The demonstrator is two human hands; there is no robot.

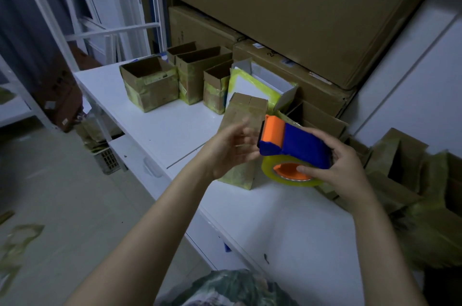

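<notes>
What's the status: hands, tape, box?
Right hand grips tape dispenser. Left hand open, blurred, by the box. Box on table, top flaps shut. Nothing in the way.

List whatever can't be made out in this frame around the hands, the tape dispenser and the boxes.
Head view:
Left hand: motion-blurred; contact with the small box unclear.
Small box: middle hidden by left hand.
Tape dispenser: tape's free end not visible behind its blue body; right hand covers the rear.
Large carton: print blurred, cut by top edge.
Boxes at right: blurred, cut by right edge.
</notes>
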